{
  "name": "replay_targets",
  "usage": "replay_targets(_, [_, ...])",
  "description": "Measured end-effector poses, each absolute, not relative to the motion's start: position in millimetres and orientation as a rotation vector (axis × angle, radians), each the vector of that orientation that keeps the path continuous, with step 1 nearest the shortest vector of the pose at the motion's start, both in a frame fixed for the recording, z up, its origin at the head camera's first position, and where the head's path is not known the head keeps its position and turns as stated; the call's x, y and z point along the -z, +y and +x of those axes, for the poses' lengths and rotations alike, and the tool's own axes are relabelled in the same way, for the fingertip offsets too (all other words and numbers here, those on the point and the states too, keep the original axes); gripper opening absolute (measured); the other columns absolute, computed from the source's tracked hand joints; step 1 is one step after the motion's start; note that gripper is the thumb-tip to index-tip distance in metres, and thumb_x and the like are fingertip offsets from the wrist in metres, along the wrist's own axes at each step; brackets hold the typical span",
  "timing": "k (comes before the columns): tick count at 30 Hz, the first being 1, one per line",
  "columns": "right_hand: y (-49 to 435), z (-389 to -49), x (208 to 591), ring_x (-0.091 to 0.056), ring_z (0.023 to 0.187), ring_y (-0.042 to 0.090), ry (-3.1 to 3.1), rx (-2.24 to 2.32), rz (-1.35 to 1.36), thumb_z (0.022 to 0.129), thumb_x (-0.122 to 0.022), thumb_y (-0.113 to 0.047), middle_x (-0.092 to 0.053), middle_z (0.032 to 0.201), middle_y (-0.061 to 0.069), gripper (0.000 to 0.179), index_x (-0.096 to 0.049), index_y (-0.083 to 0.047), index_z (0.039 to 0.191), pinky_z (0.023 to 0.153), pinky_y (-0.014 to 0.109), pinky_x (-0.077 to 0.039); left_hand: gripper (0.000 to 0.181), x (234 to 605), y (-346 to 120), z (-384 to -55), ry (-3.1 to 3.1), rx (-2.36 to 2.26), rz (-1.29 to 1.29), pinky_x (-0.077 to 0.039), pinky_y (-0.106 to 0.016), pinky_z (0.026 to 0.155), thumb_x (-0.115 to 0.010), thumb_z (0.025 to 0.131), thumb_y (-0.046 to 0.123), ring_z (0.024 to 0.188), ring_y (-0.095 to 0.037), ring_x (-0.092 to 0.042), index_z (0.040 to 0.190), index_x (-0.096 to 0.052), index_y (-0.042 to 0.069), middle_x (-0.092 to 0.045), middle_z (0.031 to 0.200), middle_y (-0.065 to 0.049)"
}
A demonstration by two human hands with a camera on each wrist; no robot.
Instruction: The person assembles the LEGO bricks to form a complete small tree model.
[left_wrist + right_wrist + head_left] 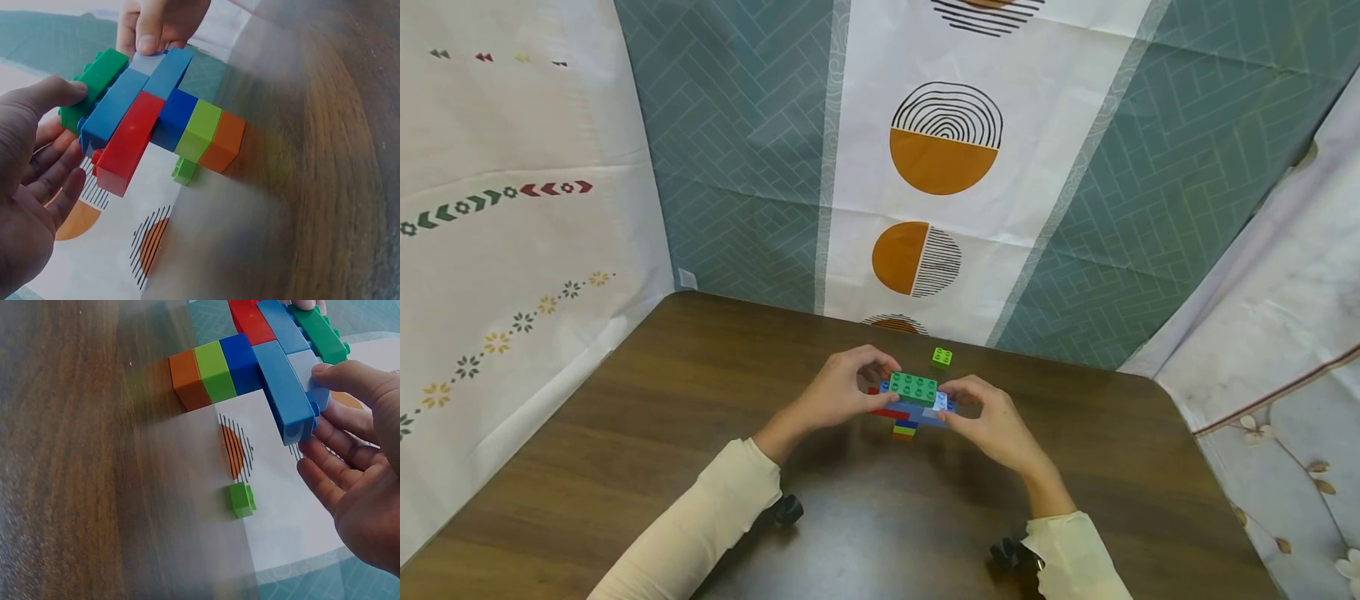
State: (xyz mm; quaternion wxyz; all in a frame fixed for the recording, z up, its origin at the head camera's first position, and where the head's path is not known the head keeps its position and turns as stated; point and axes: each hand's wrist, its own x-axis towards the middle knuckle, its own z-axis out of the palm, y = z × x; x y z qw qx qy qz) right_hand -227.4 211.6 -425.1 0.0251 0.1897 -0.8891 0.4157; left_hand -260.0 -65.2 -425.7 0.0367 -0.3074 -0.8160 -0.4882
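A tower of toy building blocks stands on the table, wide at the top. From the bottom come an orange block (224,142), a lime block (199,130) and a dark blue block (172,119). Above them, a red block (130,142) and a blue block (282,381) lie side by side. Another blue block (117,103) and a pale blue block (304,367) form the layer above, topped by a long green block (913,388). My left hand (841,387) pinches the green block's left end. At the other side, my right hand (997,423) grips the pale blue block between thumb and fingers.
Behind the tower, a small lime block (942,357) sits near the back edge of the brown table (625,433). Patterned cloths (752,167) hang behind the table and along both sides.
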Motion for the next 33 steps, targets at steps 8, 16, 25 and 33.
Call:
replay_targets(8, [210.2, -225.8, 422.9, -0.067, 0.109, 0.028, -2.743, -1.279, 0.585, 0.089, -0.081, -0.02, -0.071, 0.116, 0.003, 0.032, -0.071, -0.014, 0.118, 0.1, 0.056, -0.056, 0.037, 429.0, -63.1, -259.1, -2.523, 1.462, -0.962, -0.06, -0.034, 0.092, -0.085, 0.086, 0.019, 0.099, -0.014, -0.066, 0.119, -0.068, 0.014, -0.068, 0.114, 0.001])
replay_targets(16, [210.1, -225.3, 422.3, -0.065, 0.108, 0.028, -2.764, -1.287, 0.564, 0.089, -0.081, -0.022, -0.07, 0.117, 0.003, 0.033, -0.07, -0.015, 0.12, 0.097, 0.055, -0.057, 0.035, 430.2, -61.8, -258.4, -2.526, 1.465, -0.943, -0.061, -0.037, 0.091, -0.083, 0.089, 0.02, 0.101, -0.015, -0.066, 0.12, -0.068, 0.013, -0.068, 0.114, -0.001])
replay_targets(25, [211.4, -226.8, 420.0, -0.067, 0.108, 0.023, -2.701, -1.263, 0.63, 0.09, -0.081, -0.024, -0.071, 0.118, 0.001, 0.034, -0.069, -0.019, 0.122, 0.098, 0.049, -0.056, 0.034, 428.2, -61.6, -257.0, -2.51, 1.443, -0.983, -0.061, -0.04, 0.089, -0.082, 0.089, 0.022, 0.099, -0.016, -0.064, 0.12, -0.07, 0.013, -0.069, 0.113, -0.002])
replay_targets(33, [204.1, -227.6, 423.1, -0.068, 0.103, 0.019, -2.589, -1.314, 0.665, 0.092, -0.079, -0.02, -0.072, 0.116, 0.001, 0.037, -0.069, -0.014, 0.127, 0.092, 0.05, -0.059, 0.033, 426.8, -62.2, -256.3, -2.499, 1.428, -0.984, -0.062, -0.038, 0.085, -0.083, 0.088, 0.021, 0.094, -0.016, -0.065, 0.118, -0.071, 0.012, -0.07, 0.11, -0.002])
